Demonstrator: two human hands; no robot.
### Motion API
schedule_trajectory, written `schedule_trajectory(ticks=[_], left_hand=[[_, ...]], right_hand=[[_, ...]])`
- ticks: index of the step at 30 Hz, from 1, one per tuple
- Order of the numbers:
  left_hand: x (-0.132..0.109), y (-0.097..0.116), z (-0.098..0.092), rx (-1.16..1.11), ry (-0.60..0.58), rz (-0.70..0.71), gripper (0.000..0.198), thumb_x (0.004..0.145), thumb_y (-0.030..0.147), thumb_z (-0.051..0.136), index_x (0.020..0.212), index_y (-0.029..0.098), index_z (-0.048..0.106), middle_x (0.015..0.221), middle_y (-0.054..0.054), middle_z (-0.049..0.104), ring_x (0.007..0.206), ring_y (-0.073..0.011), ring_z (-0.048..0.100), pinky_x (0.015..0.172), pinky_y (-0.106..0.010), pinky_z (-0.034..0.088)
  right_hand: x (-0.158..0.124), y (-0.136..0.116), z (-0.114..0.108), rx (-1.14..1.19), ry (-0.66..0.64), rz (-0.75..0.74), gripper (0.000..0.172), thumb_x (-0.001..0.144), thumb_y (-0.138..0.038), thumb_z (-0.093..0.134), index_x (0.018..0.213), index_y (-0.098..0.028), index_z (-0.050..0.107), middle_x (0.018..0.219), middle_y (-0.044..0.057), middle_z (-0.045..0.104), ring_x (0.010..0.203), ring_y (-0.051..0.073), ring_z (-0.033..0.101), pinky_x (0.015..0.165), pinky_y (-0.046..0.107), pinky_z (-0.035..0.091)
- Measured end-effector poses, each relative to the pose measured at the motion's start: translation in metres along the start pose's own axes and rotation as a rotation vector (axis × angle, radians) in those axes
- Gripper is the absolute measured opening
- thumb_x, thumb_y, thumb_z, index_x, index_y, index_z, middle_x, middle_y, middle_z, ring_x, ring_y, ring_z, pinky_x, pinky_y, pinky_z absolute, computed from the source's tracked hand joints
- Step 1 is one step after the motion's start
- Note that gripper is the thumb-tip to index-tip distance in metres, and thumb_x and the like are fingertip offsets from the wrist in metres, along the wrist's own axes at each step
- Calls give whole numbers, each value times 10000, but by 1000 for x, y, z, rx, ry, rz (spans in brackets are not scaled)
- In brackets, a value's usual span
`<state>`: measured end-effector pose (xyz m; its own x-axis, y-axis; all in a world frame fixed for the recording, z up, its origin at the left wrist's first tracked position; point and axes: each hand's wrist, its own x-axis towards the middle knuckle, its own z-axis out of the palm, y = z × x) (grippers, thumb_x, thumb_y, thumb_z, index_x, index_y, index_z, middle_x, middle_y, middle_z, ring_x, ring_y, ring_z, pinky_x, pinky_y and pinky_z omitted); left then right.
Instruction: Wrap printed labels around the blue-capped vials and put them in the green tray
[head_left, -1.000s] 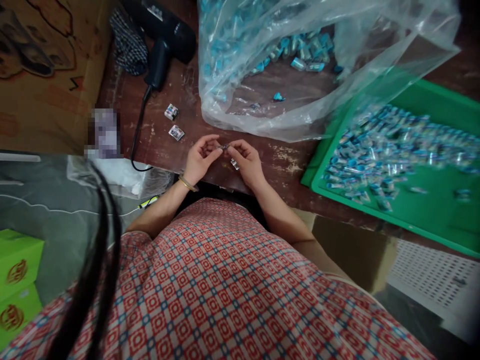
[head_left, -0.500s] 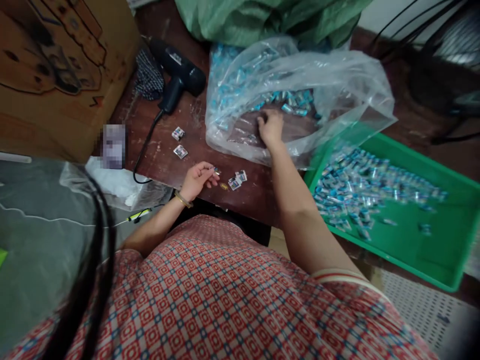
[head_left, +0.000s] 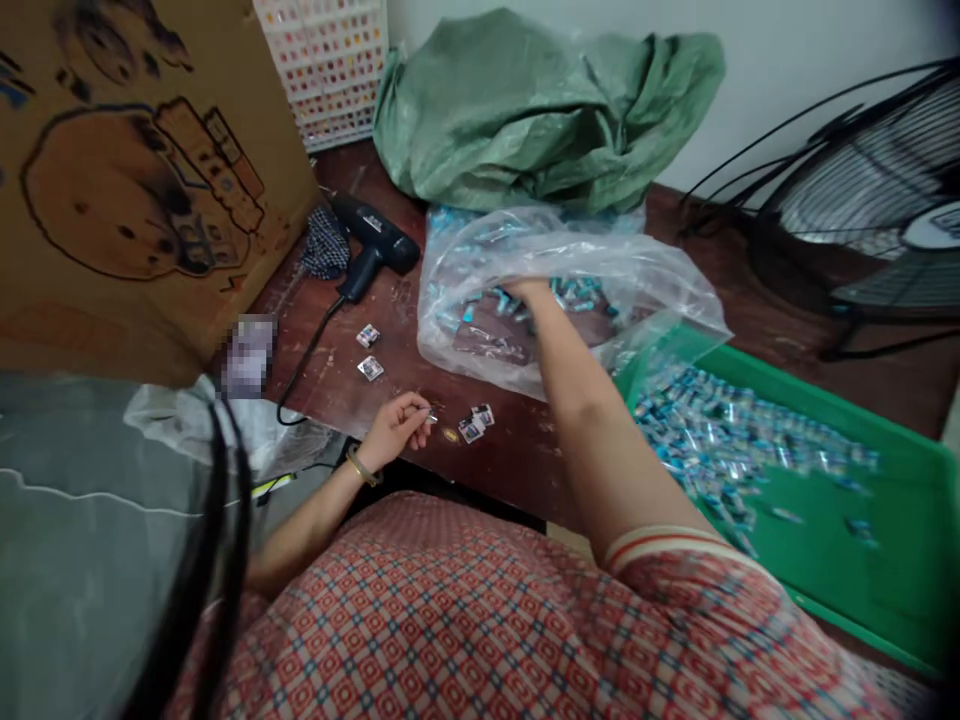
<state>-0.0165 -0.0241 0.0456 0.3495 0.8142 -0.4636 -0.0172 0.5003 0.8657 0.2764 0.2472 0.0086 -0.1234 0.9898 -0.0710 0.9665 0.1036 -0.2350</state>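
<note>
Reaching across the worktop [head_left: 525,450], the right hand [head_left: 525,293] is sunk into the mouth of the clear bag [head_left: 660,290] at about 12 o'clock from the body. Its fingers are buried among the blue pieces [head_left: 581,290], so I cannot tell whether they are apart or closed on anything. The loose heap of those pieces spreads from the fingertips toward 3 o'clock, touching them or just beside them, with no common long axis. The left hand [head_left: 390,432] rests near the front edge of the worktop, thumb and forefinger pinched together on a small piece [head_left: 430,414] that sticks out toward 3 o'clock. It is too small to read further. Just beside that pinch, also at 3 o'clock, lie the printed packets [head_left: 477,422], apart from the fingers. The bag sits at about 1 o'clock from the left hand and well apart from it, so the right hand is much the nearer to the heap. The green tray [head_left: 900,560] lies at 3 o'clock of the right arm.
</note>
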Motion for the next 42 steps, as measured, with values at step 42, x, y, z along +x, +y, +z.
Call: schedule_trajectory(ticks=[42], left_hand=[[32,6,4,230,47,139,283,674,355,895,690,142,710,588,7,639,525,-82,492,521,-224,324]], right_hand=[[-242,-98,-11,1317,42,-4,360,846,-589,802,984,-282,672,976,-2,704,848,146,688,818,333,611]])
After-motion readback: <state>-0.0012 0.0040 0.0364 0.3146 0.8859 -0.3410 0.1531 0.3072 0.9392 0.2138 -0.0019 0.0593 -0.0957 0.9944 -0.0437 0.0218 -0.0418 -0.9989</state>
